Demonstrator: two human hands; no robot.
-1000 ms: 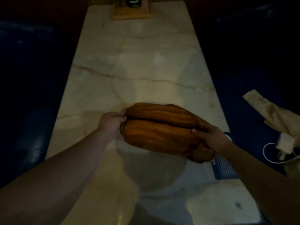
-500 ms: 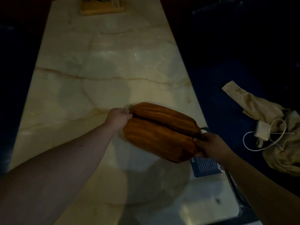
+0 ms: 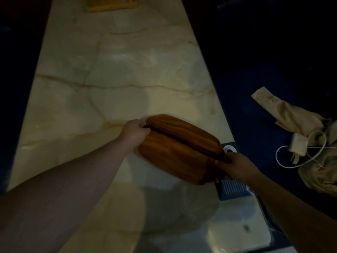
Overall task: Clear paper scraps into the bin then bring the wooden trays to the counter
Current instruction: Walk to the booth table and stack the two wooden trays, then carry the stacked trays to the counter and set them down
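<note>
Two brown wooden trays (image 3: 179, 148), stacked and seen from below, are held just above the pale marble table (image 3: 116, 73). My left hand (image 3: 135, 132) grips their left end. My right hand (image 3: 237, 166) grips their right end, near the table's right edge. Their inner sides are hidden from me. No paper scraps and no bin are in view.
A light wooden holder (image 3: 111, 3) stands at the table's far end. A dark card with a white disc (image 3: 230, 187) lies under my right hand. On the dark blue seat (image 3: 255, 106) to the right lie a beige cloth bag (image 3: 299, 123) and a white cable (image 3: 300, 156).
The trays have turned clockwise, their right end dropping toward me and toward the table's right edge. My view has drifted, so the table's far end has slid out of frame.
</note>
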